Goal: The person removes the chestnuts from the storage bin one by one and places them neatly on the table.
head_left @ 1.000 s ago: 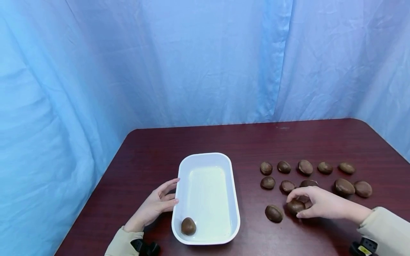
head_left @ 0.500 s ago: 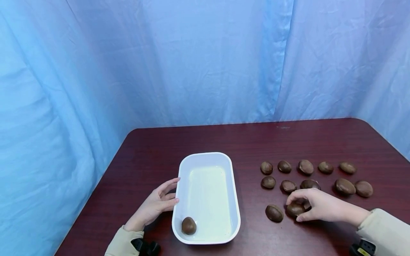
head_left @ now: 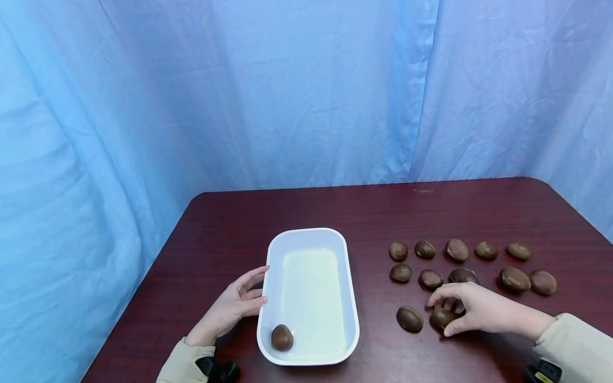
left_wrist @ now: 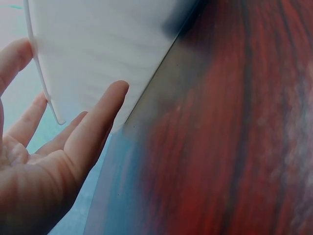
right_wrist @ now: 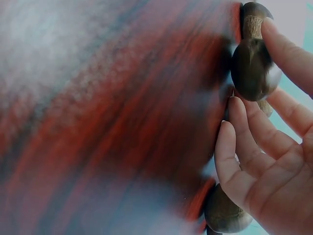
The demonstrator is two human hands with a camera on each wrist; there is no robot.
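Observation:
My left hand (head_left: 234, 302) touches the left side of a white tray (head_left: 353, 314) with straight, spread fingers; in the left wrist view the thumb (left_wrist: 100, 117) lies along the tray's outer wall (left_wrist: 98, 58). One brown chestnut (head_left: 282, 338) sits in the tray's near left corner. To the right, my right hand (head_left: 471, 308) has thumb and fingers curved around a glossy chestnut (head_left: 441, 318) low at the table. The right wrist view shows this chestnut (right_wrist: 254, 71) between thumb and fingers. Just left of it lies another chestnut (head_left: 409, 319). The hand hides part of the held one.
Behind the right hand, several chestnuts lie in two rows, with one chestnut (head_left: 457, 250) in the back row and another chestnut (head_left: 514, 280) in the nearer row. A dark red wooden table (head_left: 364, 213) carries everything. Blue curtains (head_left: 311, 96) hang behind it.
The chestnut at my right hand has shifted slightly toward the near side, and the index fingertip now shows a little apart from it. The left hand and tray have stayed put.

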